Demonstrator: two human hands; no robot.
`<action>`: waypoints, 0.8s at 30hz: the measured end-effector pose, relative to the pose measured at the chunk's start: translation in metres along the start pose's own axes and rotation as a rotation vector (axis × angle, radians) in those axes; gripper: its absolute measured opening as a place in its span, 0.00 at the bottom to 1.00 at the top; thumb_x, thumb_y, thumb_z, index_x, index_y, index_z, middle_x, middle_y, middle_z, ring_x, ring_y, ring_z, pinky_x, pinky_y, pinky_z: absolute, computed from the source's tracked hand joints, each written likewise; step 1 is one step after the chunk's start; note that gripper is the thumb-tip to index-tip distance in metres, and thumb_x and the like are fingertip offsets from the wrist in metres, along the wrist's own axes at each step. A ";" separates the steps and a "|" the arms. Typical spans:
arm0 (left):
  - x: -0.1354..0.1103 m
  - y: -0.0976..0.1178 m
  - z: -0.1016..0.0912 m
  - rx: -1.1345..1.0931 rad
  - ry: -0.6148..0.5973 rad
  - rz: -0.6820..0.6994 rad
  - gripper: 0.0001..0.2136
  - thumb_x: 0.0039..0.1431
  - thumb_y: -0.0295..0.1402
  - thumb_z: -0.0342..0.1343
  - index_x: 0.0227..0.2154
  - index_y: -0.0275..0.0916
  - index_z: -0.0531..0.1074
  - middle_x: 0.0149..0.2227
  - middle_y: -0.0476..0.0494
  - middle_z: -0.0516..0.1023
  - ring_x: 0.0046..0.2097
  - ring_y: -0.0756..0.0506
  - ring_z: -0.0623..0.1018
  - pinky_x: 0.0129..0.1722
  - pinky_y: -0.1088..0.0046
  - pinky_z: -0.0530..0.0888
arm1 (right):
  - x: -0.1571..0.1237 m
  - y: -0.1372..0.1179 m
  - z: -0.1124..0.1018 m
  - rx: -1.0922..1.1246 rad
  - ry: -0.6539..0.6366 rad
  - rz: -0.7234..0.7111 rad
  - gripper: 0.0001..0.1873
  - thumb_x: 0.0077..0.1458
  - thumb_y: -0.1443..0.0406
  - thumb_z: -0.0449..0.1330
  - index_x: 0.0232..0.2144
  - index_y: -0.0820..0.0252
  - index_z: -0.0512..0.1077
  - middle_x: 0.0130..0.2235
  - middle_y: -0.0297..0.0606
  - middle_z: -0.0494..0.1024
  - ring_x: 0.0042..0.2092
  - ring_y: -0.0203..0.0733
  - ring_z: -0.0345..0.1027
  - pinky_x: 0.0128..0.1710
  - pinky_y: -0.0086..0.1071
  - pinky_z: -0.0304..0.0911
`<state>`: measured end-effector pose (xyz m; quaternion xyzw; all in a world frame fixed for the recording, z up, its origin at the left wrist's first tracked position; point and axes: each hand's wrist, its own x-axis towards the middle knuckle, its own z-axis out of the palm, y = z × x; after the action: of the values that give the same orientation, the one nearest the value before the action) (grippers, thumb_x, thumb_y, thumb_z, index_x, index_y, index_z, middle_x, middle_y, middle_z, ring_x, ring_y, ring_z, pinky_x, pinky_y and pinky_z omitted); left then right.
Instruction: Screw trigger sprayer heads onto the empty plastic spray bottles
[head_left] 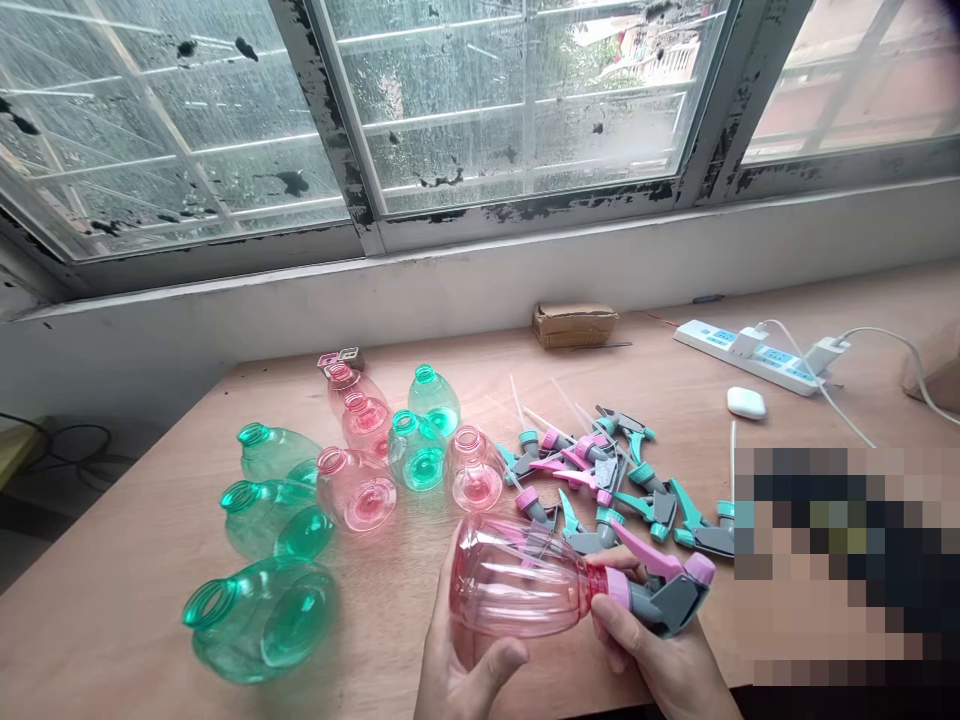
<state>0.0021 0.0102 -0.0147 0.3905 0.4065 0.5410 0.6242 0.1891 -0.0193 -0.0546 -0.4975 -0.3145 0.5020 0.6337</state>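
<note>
A clear pink spray bottle [517, 590] lies sideways in the air above the table's front edge, its base to the left. Around that base end wraps my left hand [469, 650], thumb along the lower side. My right hand [652, 645] grips the pink collar of the spray head [667, 585], which sits at the bottle's neck; its body is grey and its trigger pink. Just beyond both hands is a pile of loose spray heads [600, 475], grey with pink or green parts and thin tubes.
Several open green bottles [262, 620] and pink bottles [356, 490] stand on the left of the wooden table. Toward the back are a cardboard box [575, 326], a white power strip [750, 357] with cables and a white case [746, 403]. A blurred-out patch covers the right.
</note>
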 end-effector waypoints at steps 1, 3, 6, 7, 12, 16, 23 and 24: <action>0.000 0.001 0.000 0.016 -0.005 -0.002 0.44 0.44 0.48 0.79 0.65 0.43 0.73 0.62 0.33 0.81 0.65 0.25 0.76 0.66 0.53 0.72 | 0.000 0.000 0.000 0.009 -0.005 0.002 0.22 0.54 0.50 0.76 0.42 0.58 0.80 0.23 0.32 0.78 0.20 0.36 0.65 0.21 0.30 0.60; 0.001 0.002 -0.002 0.049 0.006 -0.024 0.42 0.44 0.46 0.79 0.64 0.43 0.75 0.61 0.34 0.82 0.65 0.26 0.76 0.66 0.53 0.71 | 0.001 -0.001 0.001 0.025 -0.011 0.004 0.23 0.54 0.50 0.76 0.43 0.58 0.80 0.22 0.31 0.77 0.20 0.34 0.64 0.21 0.29 0.59; 0.001 -0.001 -0.005 0.056 0.020 -0.046 0.47 0.40 0.41 0.81 0.67 0.45 0.72 0.64 0.35 0.80 0.68 0.26 0.72 0.69 0.52 0.67 | 0.001 -0.003 0.001 0.038 -0.004 0.006 0.23 0.54 0.49 0.75 0.43 0.58 0.80 0.21 0.30 0.76 0.19 0.35 0.64 0.20 0.29 0.59; 0.001 -0.003 -0.006 0.050 0.018 -0.045 0.49 0.40 0.40 0.82 0.68 0.46 0.70 0.65 0.35 0.78 0.70 0.26 0.71 0.70 0.52 0.65 | 0.001 -0.004 0.001 0.042 -0.002 0.007 0.23 0.54 0.48 0.75 0.43 0.58 0.80 0.21 0.30 0.76 0.19 0.35 0.64 0.20 0.29 0.59; -0.003 -0.014 -0.007 0.074 0.009 -0.031 0.44 0.50 0.41 0.77 0.70 0.51 0.66 0.69 0.39 0.74 0.71 0.30 0.70 0.71 0.54 0.63 | 0.001 -0.005 0.002 0.048 -0.002 -0.007 0.22 0.55 0.49 0.75 0.42 0.58 0.79 0.21 0.30 0.76 0.19 0.34 0.64 0.21 0.28 0.58; -0.004 -0.010 -0.006 0.115 0.029 0.016 0.46 0.47 0.43 0.78 0.70 0.48 0.67 0.72 0.38 0.70 0.72 0.28 0.68 0.72 0.53 0.62 | 0.000 -0.003 0.002 0.055 -0.005 0.003 0.22 0.55 0.49 0.74 0.42 0.57 0.79 0.20 0.29 0.75 0.19 0.35 0.64 0.20 0.28 0.59; -0.002 0.006 -0.002 0.106 0.017 -0.044 0.38 0.49 0.49 0.76 0.63 0.43 0.77 0.62 0.33 0.81 0.66 0.26 0.75 0.66 0.53 0.72 | 0.001 -0.001 0.002 0.044 -0.019 -0.012 0.22 0.56 0.49 0.74 0.42 0.58 0.79 0.20 0.28 0.74 0.19 0.36 0.63 0.21 0.30 0.57; -0.002 0.007 -0.001 0.109 0.014 -0.053 0.38 0.49 0.47 0.76 0.63 0.43 0.76 0.62 0.33 0.82 0.66 0.26 0.75 0.66 0.53 0.71 | 0.001 -0.001 0.001 0.043 -0.017 -0.011 0.22 0.56 0.49 0.74 0.42 0.58 0.79 0.20 0.28 0.74 0.19 0.36 0.63 0.21 0.31 0.57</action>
<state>-0.0019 0.0087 -0.0085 0.4091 0.4499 0.5040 0.6133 0.1886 -0.0179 -0.0535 -0.4779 -0.3116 0.5094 0.6442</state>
